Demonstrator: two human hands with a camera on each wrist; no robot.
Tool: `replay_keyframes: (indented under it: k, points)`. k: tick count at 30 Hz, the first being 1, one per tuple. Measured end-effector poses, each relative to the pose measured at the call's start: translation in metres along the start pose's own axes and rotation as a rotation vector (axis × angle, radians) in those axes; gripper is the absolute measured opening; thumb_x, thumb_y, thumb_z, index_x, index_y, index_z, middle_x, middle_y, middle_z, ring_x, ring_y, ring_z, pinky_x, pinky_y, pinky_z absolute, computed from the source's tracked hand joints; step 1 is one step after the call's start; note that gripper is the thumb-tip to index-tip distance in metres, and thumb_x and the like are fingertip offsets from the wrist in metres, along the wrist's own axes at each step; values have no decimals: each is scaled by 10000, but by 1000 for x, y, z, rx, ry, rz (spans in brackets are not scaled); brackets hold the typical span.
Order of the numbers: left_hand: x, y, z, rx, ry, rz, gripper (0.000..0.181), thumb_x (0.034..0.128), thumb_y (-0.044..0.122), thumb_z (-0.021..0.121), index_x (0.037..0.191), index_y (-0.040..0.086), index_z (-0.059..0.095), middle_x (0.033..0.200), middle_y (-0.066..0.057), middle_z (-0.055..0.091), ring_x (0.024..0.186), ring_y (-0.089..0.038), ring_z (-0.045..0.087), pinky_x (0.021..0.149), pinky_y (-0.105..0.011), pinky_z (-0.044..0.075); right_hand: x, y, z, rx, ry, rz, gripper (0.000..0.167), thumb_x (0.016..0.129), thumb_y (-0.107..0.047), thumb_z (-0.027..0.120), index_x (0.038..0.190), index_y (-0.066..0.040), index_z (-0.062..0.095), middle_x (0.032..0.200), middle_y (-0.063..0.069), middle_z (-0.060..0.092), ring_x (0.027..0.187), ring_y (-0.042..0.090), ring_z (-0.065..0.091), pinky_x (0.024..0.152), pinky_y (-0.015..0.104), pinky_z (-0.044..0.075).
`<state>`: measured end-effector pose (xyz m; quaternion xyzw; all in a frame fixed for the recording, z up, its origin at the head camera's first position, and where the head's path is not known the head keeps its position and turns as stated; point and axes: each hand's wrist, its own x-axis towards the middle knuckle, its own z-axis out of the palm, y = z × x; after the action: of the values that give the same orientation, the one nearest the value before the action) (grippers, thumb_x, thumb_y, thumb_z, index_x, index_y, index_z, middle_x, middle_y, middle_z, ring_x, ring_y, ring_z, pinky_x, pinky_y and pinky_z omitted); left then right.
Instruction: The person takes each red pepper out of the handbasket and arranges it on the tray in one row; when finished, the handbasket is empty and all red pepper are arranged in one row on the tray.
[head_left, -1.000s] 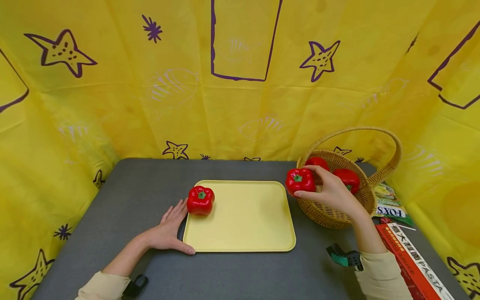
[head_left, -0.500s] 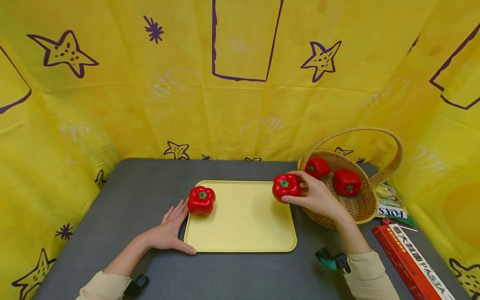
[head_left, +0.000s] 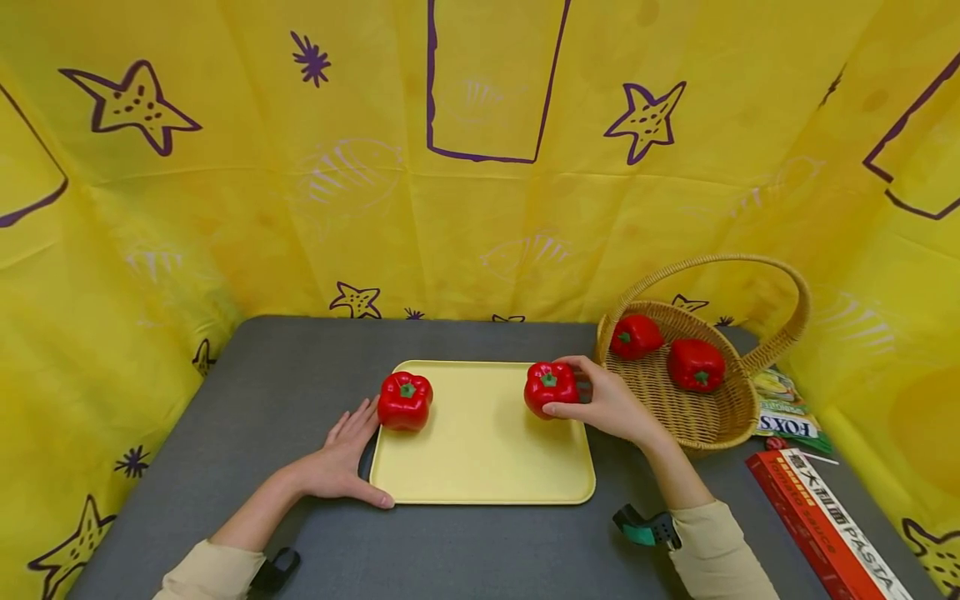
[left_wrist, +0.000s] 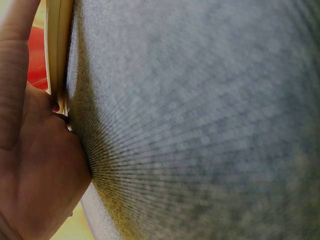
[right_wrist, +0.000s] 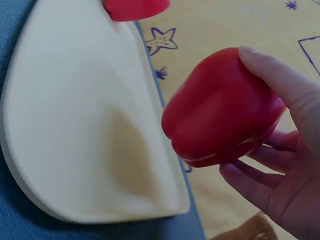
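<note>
While only head view shows its stem (head_left: 550,380), right hand (head_left: 609,404) grips a pepper (head_left: 542,402), left hand (head_left: 336,463) spread.

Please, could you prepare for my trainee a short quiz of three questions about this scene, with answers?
1. How many red peppers lie inside the wicker basket?
2. True or false: the left hand holds the pasta box.
3. The right hand holds another red pepper above: A) the wicker basket; B) the tray; C) the pasta box.

Key: 1. Two. 2. False; it is at the tray's left edge. 3. B.
</note>
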<state>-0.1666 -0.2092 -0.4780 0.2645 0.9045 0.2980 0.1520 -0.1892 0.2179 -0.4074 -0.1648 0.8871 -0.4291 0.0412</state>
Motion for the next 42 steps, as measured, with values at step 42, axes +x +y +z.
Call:
replay_keyframes:
  k: [42]
  points:
    - [0,-1,0,-2,1,0,1326,646,605,821,1546,-17,70,1601,-237,-8,1460,-407,-56,1103,-609,-48,27,-14,72,239,-85,-12,628,799,-226,827,1316,-55,513,1265,126,583,1143,310,598,947,419,493]
